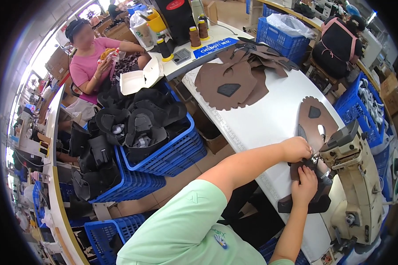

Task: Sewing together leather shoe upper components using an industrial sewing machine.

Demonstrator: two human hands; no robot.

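Note:
Beside the needle area of a cream sewing machine (358, 176), my left hand (296, 149) is closed, its fingers curled in close to the metal presser foot. What they pinch is hidden. Nearer to me, my right hand (306, 182) lies with fingers spread on a dark brown shoe-material piece (320, 194), pressing it down by the machine. Just beyond my left hand, a brown cut piece (316, 112) with a scalloped edge and a black patch rests on the white tabletop (247, 128).
Stacked brown pieces (221, 84) cover the table's far part, near thread cones (194, 37). To the left, blue crates (172, 150) hold black shoe parts (141, 119). A person in pink (90, 62) sits beyond, holding food; another (336, 48) sits at far right beside blue crates (360, 110).

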